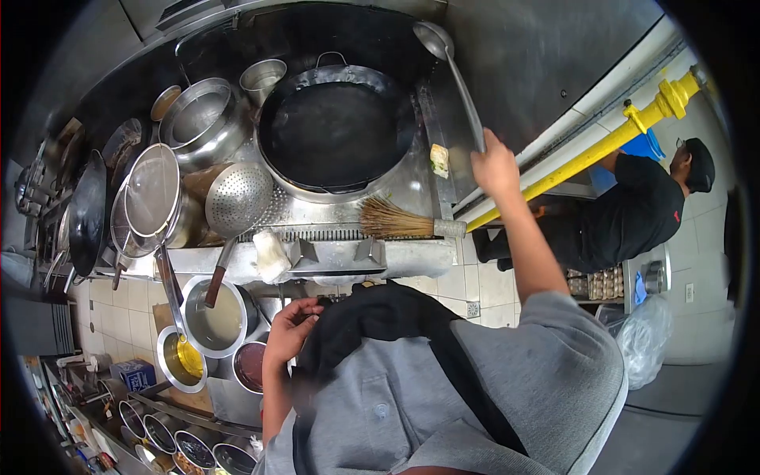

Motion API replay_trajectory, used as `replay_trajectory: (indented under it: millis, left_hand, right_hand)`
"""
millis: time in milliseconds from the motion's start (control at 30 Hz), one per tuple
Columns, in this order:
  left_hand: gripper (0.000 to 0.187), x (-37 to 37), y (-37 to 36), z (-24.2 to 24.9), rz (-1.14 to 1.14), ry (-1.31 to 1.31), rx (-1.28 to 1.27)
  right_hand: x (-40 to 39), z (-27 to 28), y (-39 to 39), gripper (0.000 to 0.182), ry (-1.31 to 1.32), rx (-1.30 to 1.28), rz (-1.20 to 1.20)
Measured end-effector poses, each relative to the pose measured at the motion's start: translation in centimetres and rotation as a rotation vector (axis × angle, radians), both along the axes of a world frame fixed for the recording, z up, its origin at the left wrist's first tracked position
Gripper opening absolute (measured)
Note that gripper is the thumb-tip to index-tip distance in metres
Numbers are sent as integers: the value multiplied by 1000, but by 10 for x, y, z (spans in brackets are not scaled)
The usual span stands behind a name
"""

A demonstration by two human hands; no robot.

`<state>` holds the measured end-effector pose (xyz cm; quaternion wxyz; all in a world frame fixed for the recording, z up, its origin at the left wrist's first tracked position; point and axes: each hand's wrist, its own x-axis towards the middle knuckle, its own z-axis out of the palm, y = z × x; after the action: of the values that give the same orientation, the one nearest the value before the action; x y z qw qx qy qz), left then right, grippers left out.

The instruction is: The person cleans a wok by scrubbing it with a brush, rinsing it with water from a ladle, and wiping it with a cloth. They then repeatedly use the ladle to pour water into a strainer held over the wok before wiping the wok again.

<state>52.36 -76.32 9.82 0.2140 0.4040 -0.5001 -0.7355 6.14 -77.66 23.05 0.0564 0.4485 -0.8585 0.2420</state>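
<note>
My right hand (497, 166) is closed around the handle of a long metal ladle (465, 93), raised to the right of the wok with its bowl up by the back wall. The big black wok (336, 127) sits on the range, its inside dark with a shiny surface. Low at my waist, my left hand (291, 331) has its fingers curled against the black apron (380, 313); what they hold, if anything, is hidden. A bristle wok brush (396, 219) lies on the range's front edge, and a small food-stained piece (439, 161) rests right of the wok.
A perforated skimmer (239, 196) and a mesh strainer (152, 190) lie left of the wok beside metal pots (198, 119). Below them stand a pot of pale liquid (194, 305) and one of yellow liquid (170, 366). A yellow pipe (582, 162) runs right; beyond it a co-worker (625, 210) bends.
</note>
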Motion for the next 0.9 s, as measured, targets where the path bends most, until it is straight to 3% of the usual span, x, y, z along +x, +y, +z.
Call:
replay_trajectory:
  millis: [67,100,200,267,333,400,433,467,533,633,667,700,733,767,867,900]
  left_hand:
    - [34,1,-4,-1,-25,-13,11]
    - [34,0,-5,2,-16,-16,12]
    - [36,-3,-13,16,-40,-138,-127]
    - [34,0,-15,18,-158,-276,-271]
    - [34,3,-16,21,-92,-270,-275]
    - [33,11,-18,10,4,-131,-211]
    - [33,15,-21,9,29,-144,-211]
    - [33,19,-20,12,42,-148,-205]
    - [34,27,-19,27,150,-171,-338]
    - [33,43,-19,48,204,-183,-335]
    - [33,48,-19,50,235,-170,-350]
    - [33,53,-19,53,242,-177,-327]
    - [33,55,-21,58,234,-179,-326]
    - [34,57,-21,66,233,-172,-328]
    - [34,52,-30,91,209,-171,-345]
    - [35,48,-34,94,201,-166,-399]
  right_hand:
    - [13,-28,13,47,-314,-198,47]
    - [14,-41,11,41,-617,-204,69]
    - [42,-26,-2,37,-859,-15,68]
    - [70,-38,-12,37,-852,28,112]
    - [93,-73,-23,40,-508,-166,454]
    - [139,-93,-37,43,-735,-222,543]
    - [160,-92,-46,46,-873,-6,487]
    - [182,-126,-61,43,-802,-198,624]
    - [237,-127,-80,44,-856,-69,719]
    - [325,-131,-97,49,-942,108,735]
    - [353,-136,-103,49,-829,204,658]
    - [385,-190,-117,50,-707,53,646]
    - [405,-166,-117,58,-875,197,630]
    - [432,-200,-121,64,-771,109,624]
    - [460,-184,-115,65,-741,211,594]
    - [452,-181,-112,66,-802,282,706]
